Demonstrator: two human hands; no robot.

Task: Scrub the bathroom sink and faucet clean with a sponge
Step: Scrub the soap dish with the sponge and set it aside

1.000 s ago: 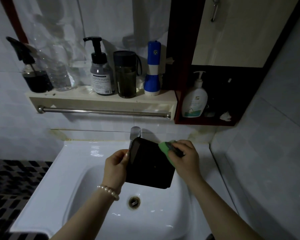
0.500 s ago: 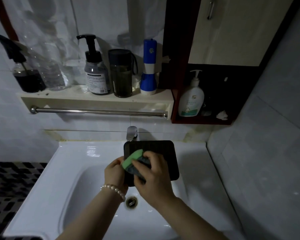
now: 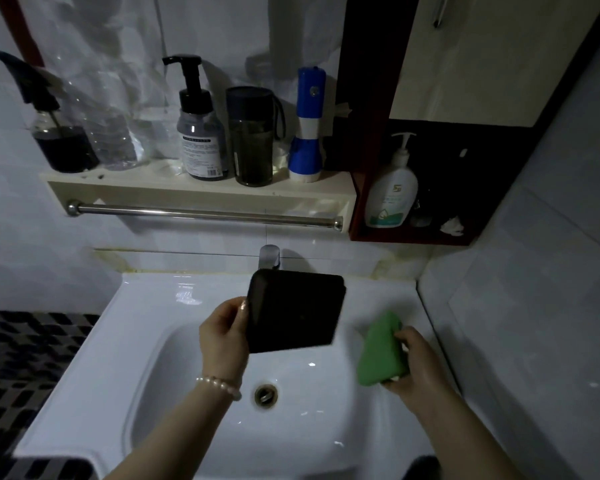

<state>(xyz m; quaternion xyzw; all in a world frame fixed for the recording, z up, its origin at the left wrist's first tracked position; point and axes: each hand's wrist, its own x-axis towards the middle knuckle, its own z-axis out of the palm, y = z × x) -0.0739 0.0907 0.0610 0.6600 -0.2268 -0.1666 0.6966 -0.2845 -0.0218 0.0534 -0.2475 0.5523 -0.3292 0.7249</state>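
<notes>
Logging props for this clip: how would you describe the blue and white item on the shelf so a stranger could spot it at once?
Start at the cream shelf on the wall above the white sink. A row of bottles stands on it; go to its right end, beside the dark red cabinet. There stands the flashlight, the only blue and white thing, head down, next to a dark tumbler.

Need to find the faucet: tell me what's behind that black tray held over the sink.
Only the faucet top shows above the black tray gripped by the left hand; its spout and base are covered.
</notes>
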